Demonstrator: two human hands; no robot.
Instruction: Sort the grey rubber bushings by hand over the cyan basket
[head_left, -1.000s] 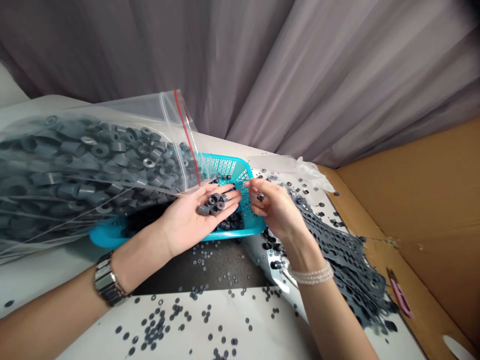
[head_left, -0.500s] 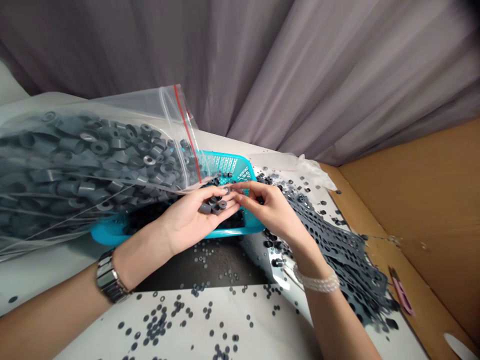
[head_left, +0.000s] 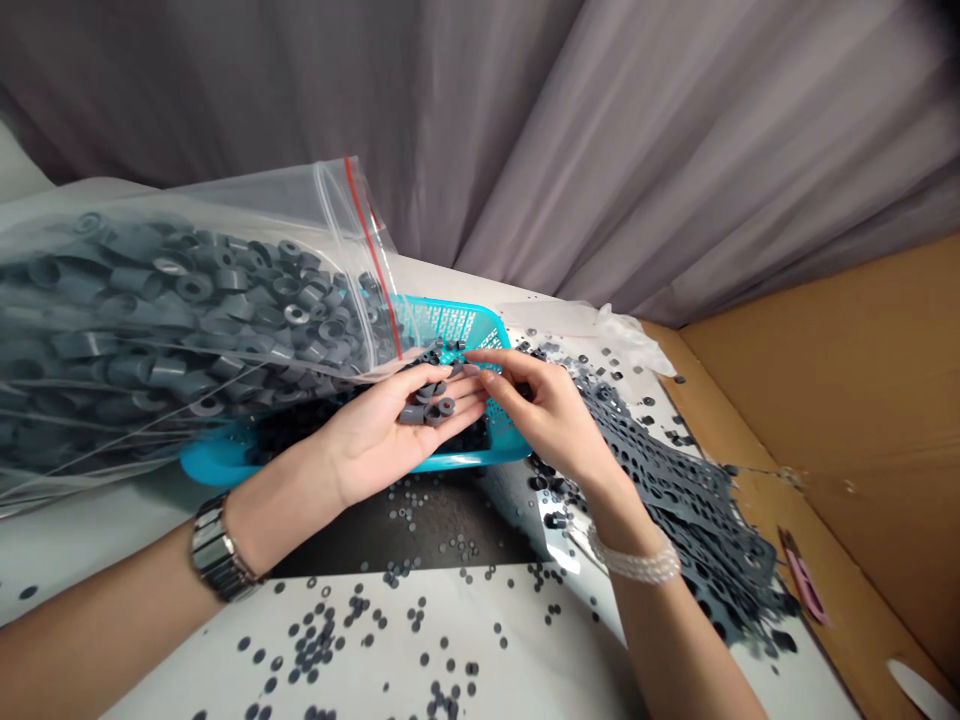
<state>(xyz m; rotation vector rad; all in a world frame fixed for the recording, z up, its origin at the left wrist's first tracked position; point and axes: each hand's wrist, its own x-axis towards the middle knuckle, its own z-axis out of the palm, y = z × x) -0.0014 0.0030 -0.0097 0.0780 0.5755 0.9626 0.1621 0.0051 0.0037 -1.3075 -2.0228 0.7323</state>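
My left hand (head_left: 386,425) is palm up over the blue basket (head_left: 457,461), cradling several short grey tubes (head_left: 433,410). Its thumb lies along the tubes, with fingers stretched beneath. Beside its fingertips is my right hand (head_left: 536,405), index finger stretched out and thumb a little apart; I make out nothing held between them. A small grey ring (head_left: 456,368) shows near the left thumb tip. A clear zip bag (head_left: 225,330) full of similar grey tubes lies to the left, its red-striped mouth above the basket. Dark pieces inside the basket are partly hidden by my hands.
Perforated dark rubber sheets (head_left: 675,490) are piled on the right. Small dark discs (head_left: 315,640) are scattered across the white table (head_left: 187,670). A pink-handled cutter (head_left: 806,585) lies by the cardboard (head_left: 840,400). Grey curtain (head_left: 480,130) hangs behind.
My right index finger has lifted slightly and spread from the thumb, and the ring by my left thumb sits a little higher. My left hand still cradles the tubes.
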